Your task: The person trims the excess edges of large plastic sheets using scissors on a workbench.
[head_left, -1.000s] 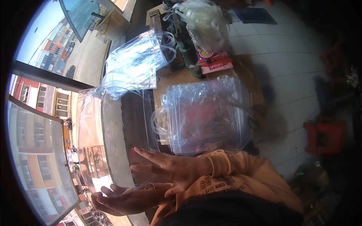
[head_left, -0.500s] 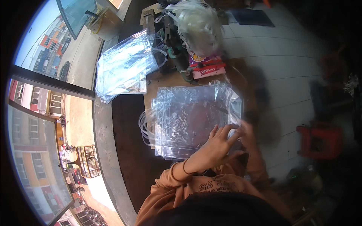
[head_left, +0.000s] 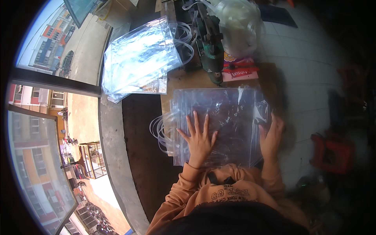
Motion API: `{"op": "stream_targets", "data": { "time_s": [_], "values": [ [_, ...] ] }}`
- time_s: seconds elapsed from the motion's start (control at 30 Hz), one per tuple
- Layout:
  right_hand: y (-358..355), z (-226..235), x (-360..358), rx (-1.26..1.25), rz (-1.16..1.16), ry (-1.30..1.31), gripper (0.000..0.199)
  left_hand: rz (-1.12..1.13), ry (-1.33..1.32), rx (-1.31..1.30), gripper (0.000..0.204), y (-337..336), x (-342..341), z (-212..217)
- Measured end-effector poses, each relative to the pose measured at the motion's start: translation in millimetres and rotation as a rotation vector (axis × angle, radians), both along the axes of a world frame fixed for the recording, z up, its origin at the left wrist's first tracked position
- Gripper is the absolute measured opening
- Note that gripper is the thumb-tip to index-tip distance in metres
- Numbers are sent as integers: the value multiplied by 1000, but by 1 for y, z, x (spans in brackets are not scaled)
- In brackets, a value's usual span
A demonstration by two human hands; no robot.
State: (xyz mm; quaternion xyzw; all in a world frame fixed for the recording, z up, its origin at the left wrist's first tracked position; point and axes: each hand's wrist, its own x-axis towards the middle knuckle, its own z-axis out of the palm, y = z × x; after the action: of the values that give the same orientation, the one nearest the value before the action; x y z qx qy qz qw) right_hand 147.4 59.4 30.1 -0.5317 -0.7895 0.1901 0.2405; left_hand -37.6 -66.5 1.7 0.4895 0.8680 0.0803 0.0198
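Note:
A stack of clear plastic bags (head_left: 231, 117) lies flat on the wooden table in front of me. Pale loop handles (head_left: 158, 131) stick out from its left side. My left hand (head_left: 199, 139) rests palm down on the left part of the top sheet, fingers spread and holding nothing. At the right edge of the stack is my right hand (head_left: 272, 135), its thumb apart from the outstretched fingers, touching the plastic's border. Whether any film sits under those fingers is hard to see.
Another pile of clear bags (head_left: 137, 58) lies at the far left, by the window ledge (head_left: 113, 129). A dark green machine (head_left: 211, 51) stands beyond the stack, beside a bundle of whitish strips (head_left: 239, 31) and a pink packet (head_left: 241, 75). A red stool (head_left: 333, 152) is on the right.
My left hand has moved left from the right edge and now lies flat on the stack. My right hand has come into clearer view at the edge. The head view has shifted slightly.

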Motion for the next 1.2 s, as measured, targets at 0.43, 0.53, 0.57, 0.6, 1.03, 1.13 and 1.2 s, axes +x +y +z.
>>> {"op": "stream_targets", "data": {
  "time_s": [0.43, 0.53, 0.57, 0.6, 1.03, 1.13, 1.2],
  "values": [
    [-21, -28, -43, 66, 509, -404, 68, -842, -341, -88, 50, -50, -21, 30],
    [-20, -27, -43, 81, 515, -433, 69, -847, -385, -154, 45, -56, -35, 27],
    [-21, -28, -44, 67, 511, -424, 68, -850, -415, -178, 43, -56, -39, 24],
    [-20, -28, -44, 58, 506, -420, 68, -898, -362, -150, 42, -52, -41, 22],
    [-17, -14, -40, -27, 587, -398, 71, -851, -516, -52, 31, -35, -36, 41],
    [-5, 16, -27, -307, 767, -209, 62, -727, -680, -147, 19, -18, -50, 36],
    [-6, 23, -22, -324, 812, -57, 45, -687, -774, -85, 15, -10, -59, 33]
  ]
}}
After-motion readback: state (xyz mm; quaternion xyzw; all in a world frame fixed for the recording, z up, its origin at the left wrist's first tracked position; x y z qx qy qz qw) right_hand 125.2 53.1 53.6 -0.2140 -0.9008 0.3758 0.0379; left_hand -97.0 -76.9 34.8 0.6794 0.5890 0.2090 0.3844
